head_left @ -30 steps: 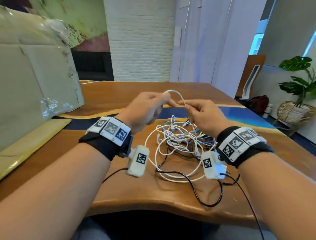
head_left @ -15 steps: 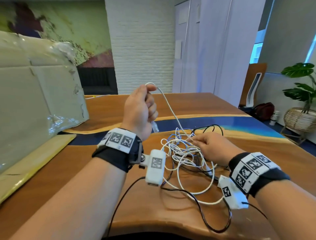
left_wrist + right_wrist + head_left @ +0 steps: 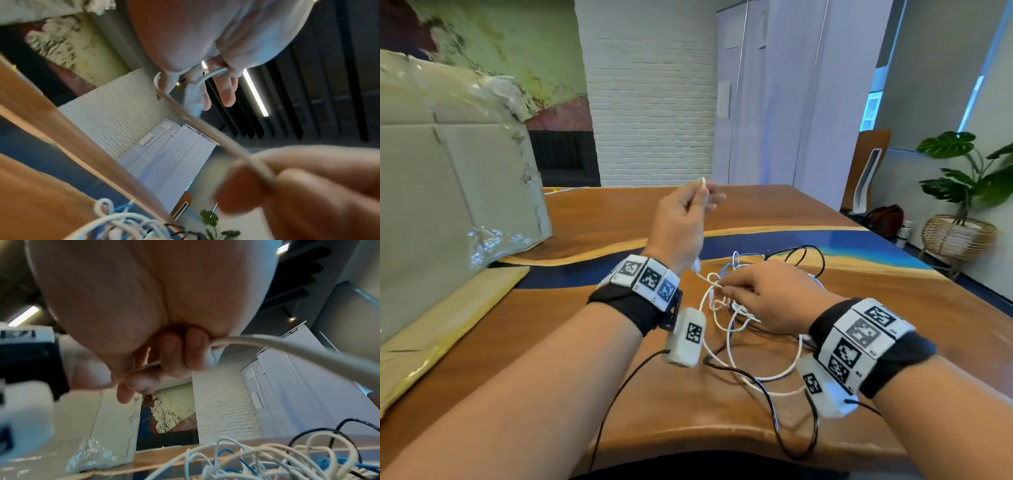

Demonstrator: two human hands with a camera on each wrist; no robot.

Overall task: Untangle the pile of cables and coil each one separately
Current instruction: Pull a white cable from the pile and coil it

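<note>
A tangled pile of white, blue and black cables (image 3: 739,308) lies on the wooden table (image 3: 619,219). My left hand (image 3: 703,195) is raised above the pile's left side and grips a white cable (image 3: 702,181) that loops over its fingers (image 3: 228,94). The same white cable (image 3: 205,126) runs down to my right hand (image 3: 724,287), which pinches it just over the pile. In the right wrist view my curled fingers (image 3: 195,352) close round the white cable (image 3: 308,356), with the pile (image 3: 246,459) below. A black cable (image 3: 791,428) trails to the near edge.
A large cardboard box (image 3: 448,188) stands at the left on a flat padded envelope (image 3: 448,308). A blue resin strip (image 3: 842,243) crosses the table. Beyond the right edge stand a potted plant in a basket (image 3: 959,233) and a dark bag (image 3: 887,219).
The hands have parted: my left hand rose with the white cable, and my right hand dropped to the pile, sliding along the same cable.
</note>
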